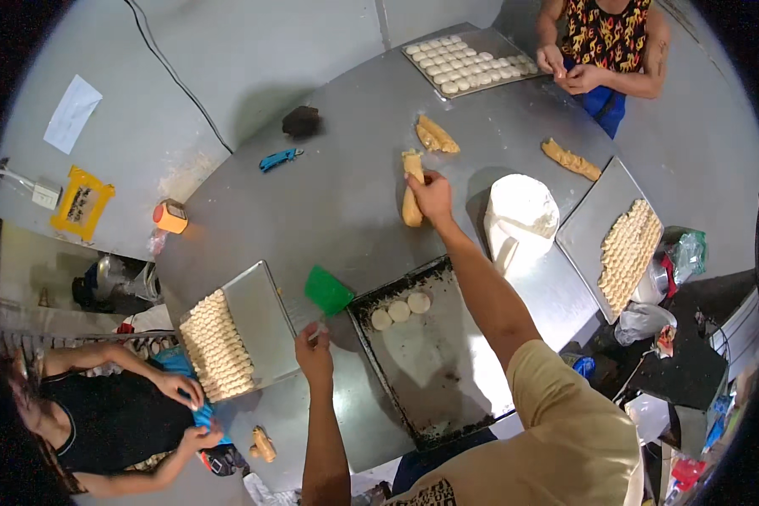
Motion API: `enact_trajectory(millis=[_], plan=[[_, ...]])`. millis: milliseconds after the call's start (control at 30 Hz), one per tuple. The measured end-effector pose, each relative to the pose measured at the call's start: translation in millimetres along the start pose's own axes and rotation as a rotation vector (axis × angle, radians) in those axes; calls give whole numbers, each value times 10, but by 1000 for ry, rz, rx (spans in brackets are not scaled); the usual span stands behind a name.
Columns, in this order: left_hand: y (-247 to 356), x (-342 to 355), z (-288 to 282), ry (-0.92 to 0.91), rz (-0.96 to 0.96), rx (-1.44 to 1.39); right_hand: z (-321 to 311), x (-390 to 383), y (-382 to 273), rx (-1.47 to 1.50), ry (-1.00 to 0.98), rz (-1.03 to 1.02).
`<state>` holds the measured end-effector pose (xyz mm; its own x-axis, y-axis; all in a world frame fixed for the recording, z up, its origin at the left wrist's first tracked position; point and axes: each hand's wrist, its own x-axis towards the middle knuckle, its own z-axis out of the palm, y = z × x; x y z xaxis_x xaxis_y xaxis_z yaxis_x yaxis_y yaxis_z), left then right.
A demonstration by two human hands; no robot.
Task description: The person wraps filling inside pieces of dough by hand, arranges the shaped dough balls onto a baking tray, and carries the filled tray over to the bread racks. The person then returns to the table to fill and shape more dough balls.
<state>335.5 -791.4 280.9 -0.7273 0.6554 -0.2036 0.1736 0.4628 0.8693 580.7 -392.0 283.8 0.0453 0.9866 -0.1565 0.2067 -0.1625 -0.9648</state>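
My right hand is wrapped round a long tan roll of dough over the middle of the metal table. Another piece of dough roll lies just beyond it. My left hand is closed, its fingertips pressed together near a green dough scraper; whatever they hold is too small to make out. Right of that hand a dark-edged baking tray lies before me, with three flat pale dough rounds in a row at its far left corner.
A white tub of flour stands right of my right forearm. Trays of small dough pieces lie left, right and far. Two co-workers handle small things, one at left, one far right. A blue box cutter lies far left.
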Motion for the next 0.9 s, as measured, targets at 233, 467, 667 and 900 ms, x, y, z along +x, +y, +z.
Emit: enact_trajectory(millis=[233, 467, 667, 900], plan=[[2, -376, -372, -25, 134, 86, -204, -536, 347, 313, -155, -311], [-117, -664, -562, -43, -24, 2, -694, -794, 133, -200, -211, -64], [17, -770, -474, -113, -41, -73, -601, -838, 262, -261, -182, -388], [62, -994, -440, -134, -59, -43, 75, -824, 284, -1102, 0, -700]])
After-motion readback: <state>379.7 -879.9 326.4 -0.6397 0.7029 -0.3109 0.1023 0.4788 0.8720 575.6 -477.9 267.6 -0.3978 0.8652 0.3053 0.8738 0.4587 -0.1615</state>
